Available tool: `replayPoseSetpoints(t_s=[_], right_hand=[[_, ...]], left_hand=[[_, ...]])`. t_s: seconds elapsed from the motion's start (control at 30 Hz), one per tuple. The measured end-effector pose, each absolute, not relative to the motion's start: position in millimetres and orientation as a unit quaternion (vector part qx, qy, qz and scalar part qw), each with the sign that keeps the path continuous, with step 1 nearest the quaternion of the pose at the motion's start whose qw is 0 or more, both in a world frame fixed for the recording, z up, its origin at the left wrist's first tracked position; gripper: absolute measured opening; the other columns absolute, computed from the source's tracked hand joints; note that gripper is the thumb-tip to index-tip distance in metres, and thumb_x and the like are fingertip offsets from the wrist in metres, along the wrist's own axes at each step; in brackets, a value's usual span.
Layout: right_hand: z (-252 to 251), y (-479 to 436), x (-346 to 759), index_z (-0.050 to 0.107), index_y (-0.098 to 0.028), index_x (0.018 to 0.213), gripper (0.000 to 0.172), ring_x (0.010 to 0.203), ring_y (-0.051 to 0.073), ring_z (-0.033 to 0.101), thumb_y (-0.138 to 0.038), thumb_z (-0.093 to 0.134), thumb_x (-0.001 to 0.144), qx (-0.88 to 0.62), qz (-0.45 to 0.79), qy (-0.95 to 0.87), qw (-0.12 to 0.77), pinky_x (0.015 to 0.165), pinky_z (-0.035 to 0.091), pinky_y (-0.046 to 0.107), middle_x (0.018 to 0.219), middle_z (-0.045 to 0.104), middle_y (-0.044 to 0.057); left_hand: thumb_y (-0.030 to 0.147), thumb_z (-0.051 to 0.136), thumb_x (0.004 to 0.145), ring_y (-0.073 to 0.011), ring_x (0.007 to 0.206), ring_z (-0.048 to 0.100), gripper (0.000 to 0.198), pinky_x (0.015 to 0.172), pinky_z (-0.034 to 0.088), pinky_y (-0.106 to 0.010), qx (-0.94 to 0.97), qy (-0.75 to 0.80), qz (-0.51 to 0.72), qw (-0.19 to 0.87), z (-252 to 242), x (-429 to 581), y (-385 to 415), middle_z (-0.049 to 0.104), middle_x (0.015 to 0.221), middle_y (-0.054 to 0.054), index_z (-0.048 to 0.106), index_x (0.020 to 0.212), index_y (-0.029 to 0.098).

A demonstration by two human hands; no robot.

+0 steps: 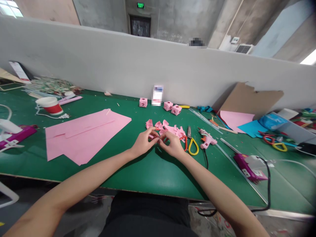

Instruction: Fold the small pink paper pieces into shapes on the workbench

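My left hand (145, 142) and my right hand (171, 144) meet just above the green table, thumbs and fingertips pinched close together. Whatever lies between the fingertips is too small and covered to make out. Right behind them is a loose heap of cut pink paper pieces (174, 129), some of them curled. Beside my right hand lie scissors (193, 146) with one red and one yellow handle. A pink glue gun (208, 140) rests farther right, its black cord running toward me.
Pink paper sheets (91, 140) spread at left, near a paper cup (51, 106). Pink paper cubes (143, 102) stand by the grey partition (111, 65). Purple power strips (249, 168) sit on both sides. Cardboard (247, 100) leans at right, and more scissors (278, 146) lie there.
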State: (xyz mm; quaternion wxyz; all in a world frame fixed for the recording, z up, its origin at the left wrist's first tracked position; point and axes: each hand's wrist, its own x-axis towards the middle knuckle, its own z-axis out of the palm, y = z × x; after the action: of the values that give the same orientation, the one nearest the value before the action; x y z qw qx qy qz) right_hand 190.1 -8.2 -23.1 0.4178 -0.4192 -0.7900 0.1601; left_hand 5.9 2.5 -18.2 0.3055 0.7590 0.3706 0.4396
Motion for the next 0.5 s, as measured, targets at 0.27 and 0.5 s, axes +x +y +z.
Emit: replayPoseSetpoints(t_s=[0.27, 0.5], right_hand=[[-22, -6, 187, 0.058, -0.022, 0.081, 0.003, 0.072, 0.016, 0.060, -0.025, 0.059, 0.082, -0.436, 0.155, -0.776, 0.428, 0.066, 0.050, 0.029, 0.082, 0.064, 0.002], [-21, 1, 193, 0.061, -0.020, 0.085, 0.008, 0.072, 0.016, 0.062, -0.027, 0.059, 0.082, -0.456, 0.173, -0.758, 0.433, 0.064, 0.050, 0.029, 0.084, 0.068, 0.003]], left_hand=[[0.019, 0.064, 0.085, -0.0176, 0.084, 0.070, 0.032, 0.083, 0.054, -0.032, 0.762, 0.388, 0.451, 0.256, -16, 6, 1, 0.072, 0.087, -0.001, 0.053, 0.115, 0.021], [0.023, 0.065, 0.086, -0.0154, 0.078, 0.069, 0.027, 0.078, 0.054, -0.029, 0.744, 0.395, 0.468, 0.266, -14, 6, 2, 0.071, 0.083, 0.001, 0.054, 0.110, 0.021]])
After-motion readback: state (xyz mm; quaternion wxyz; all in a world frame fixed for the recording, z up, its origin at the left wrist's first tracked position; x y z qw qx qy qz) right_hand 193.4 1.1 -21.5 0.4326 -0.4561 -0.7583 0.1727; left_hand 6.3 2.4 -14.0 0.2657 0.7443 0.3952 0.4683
